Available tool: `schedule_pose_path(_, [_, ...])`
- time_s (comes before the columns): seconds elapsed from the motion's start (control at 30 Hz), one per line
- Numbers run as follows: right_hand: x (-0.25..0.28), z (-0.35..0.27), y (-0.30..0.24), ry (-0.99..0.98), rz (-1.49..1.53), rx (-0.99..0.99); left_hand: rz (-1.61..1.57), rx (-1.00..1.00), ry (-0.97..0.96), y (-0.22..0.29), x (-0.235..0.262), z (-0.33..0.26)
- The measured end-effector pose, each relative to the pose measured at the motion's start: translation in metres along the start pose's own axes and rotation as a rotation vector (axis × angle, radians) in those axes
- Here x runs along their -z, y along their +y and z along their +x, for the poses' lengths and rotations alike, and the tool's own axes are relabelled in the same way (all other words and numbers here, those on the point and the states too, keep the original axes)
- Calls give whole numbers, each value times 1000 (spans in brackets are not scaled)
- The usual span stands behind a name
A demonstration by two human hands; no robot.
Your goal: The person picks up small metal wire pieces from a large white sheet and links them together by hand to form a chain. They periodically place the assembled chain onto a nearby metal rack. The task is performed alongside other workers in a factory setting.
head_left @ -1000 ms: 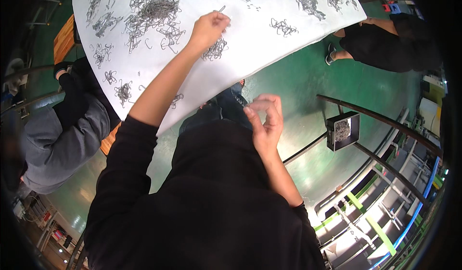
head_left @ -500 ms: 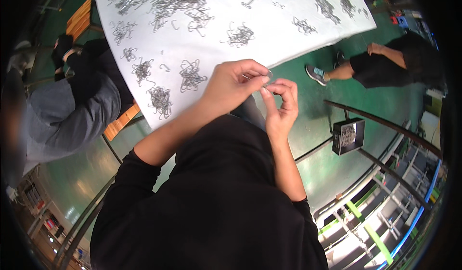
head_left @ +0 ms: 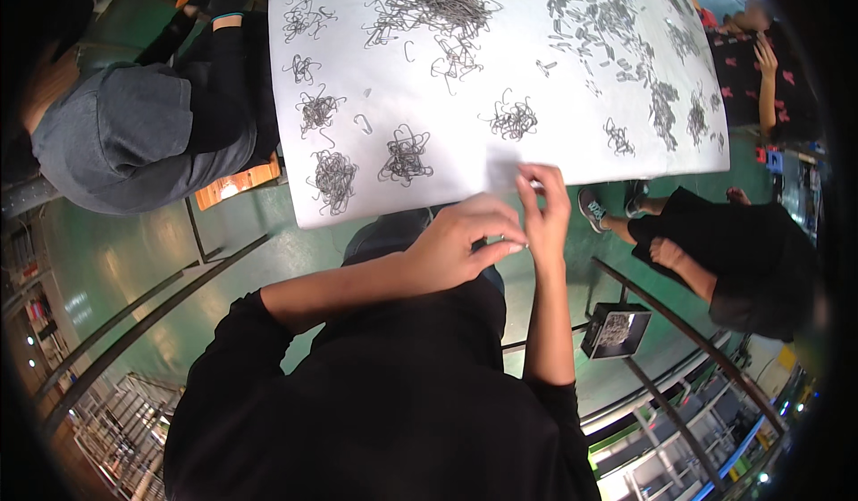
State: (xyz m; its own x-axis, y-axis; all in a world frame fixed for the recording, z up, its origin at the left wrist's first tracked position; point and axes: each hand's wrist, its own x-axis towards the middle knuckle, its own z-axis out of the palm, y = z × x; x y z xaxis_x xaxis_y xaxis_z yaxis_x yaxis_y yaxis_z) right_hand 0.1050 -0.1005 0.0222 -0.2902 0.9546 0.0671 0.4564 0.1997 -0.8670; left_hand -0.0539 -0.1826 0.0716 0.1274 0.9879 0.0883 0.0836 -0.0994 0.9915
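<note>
Just in front of the near edge of a white-covered table (head_left: 447, 134), my two hands are close together. My left hand (head_left: 465, 240) is closed, thumb and forefinger pinching a tiny shiny bit too small to name. Beside it my right hand (head_left: 548, 210) is raised, with thumb and fingers curled toward each other; whatever lies between them does not show. On the table nearest my hands are tangled piles of bent wire hooks (head_left: 407, 157), including another pile (head_left: 514, 119) farther right. A grey blur (head_left: 503, 163) shows by my right fingertips.
A large heap of wire hooks (head_left: 454, 2) and scattered small flat metal pieces (head_left: 608, 27) cover the far table. A capped person (head_left: 134, 134) sits at left; another person (head_left: 715, 251) is at right. A black box of metal parts (head_left: 617, 329) hangs by dark rails.
My hands have parted slightly at the fingertips; the left sits lower and the right is turned up. The view has shifted, showing more of the table's right side.
</note>
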Motion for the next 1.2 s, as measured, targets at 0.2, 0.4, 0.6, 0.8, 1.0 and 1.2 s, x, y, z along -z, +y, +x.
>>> schedule_pose_path(0.2, [-91, 114, 15, -261, -343, 167, 43, -48, 80, -9, -7, -11])
schedule_pose_path(0.4, [-147, 168, 23, -358, -780, 289, 21, -56, 169, -15, -14, -12])
schedule_pose_path(0.6, [-117, 192, 22, -675, 180, -576, -23, -10, 215, -17, -15, -9])
schedule_pose_path(0.8, [-62, 152, 10, -638, 756, -787, -2, -2, 218, -12, -12, -4])
schedule_pose_path(1.0, [21, 55, -25, -330, 669, -590, 32, -59, 173, -13, -15, 4])
schedule_pose_path(1.2, [64, -31, -62, -8, 724, -483, 42, -93, 101, -9, -22, 13])
